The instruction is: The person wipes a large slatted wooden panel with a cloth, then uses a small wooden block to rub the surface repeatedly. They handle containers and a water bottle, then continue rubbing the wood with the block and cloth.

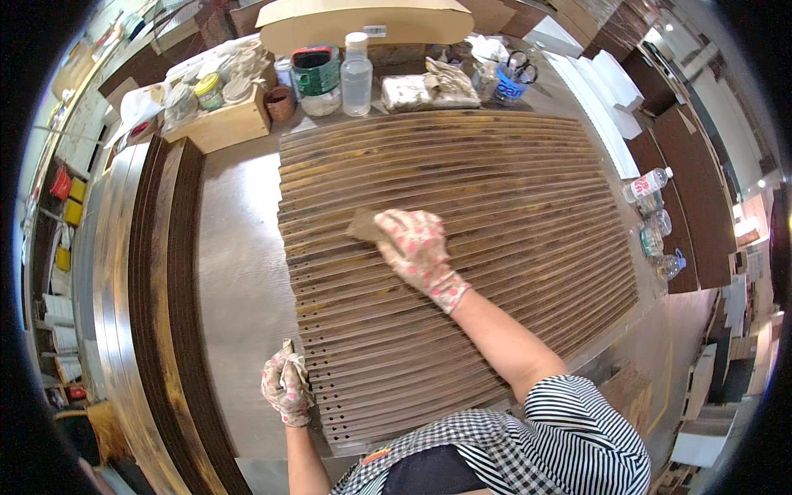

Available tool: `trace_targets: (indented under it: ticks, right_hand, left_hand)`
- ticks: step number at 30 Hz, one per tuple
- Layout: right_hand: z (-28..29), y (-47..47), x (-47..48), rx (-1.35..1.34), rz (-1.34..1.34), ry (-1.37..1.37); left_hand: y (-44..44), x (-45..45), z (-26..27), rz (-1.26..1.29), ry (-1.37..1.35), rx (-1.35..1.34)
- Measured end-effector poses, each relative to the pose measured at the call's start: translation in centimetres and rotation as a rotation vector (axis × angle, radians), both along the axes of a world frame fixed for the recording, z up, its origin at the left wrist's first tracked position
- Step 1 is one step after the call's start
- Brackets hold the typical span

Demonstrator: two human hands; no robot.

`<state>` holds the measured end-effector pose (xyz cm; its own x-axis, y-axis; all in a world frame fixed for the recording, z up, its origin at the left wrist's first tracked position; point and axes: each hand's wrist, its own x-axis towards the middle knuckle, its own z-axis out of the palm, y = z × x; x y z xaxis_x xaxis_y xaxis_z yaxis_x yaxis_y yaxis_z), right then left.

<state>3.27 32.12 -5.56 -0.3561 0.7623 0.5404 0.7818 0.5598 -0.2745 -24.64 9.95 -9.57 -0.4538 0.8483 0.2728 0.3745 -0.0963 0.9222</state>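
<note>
Dark brown wooden slats [526, 204] lie side by side before me, with small dark holes near their left ends. My right hand [417, 247], in a pink-patterned white glove, presses a flat brown pad or sheet [364, 225] against the slats, left of their middle. What the pad is made of is too blurred to tell. At the slats' lower left edge, my left hand [286, 387] wears a matching stained glove. Its fingers are closed around a crumpled, stained cloth [292, 365].
More slats [158, 247] are stacked along the left. Behind stand a wooden box [216, 127] of jars, a clear bottle [356, 80], a green-wrapped container [317, 80] and a blue cup with scissors [510, 86]. Several plastic bottles [656, 223] line the right edge.
</note>
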Motion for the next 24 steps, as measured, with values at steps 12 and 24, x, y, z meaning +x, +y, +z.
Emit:
trace_targets:
  ticks: [12, 24]
  right_hand:
    - [-0.6, 1.3, 10.6, 0.057, -0.103, -0.004]
    - [2.2, 3.4, 27.3, 0.092, -0.466, 0.172]
  left_hand:
    - [-0.4, -0.7, -0.8, 0.029, 0.009, -0.116]
    - [-0.5, -1.8, -2.6, 0.131, 0.389, -0.173]
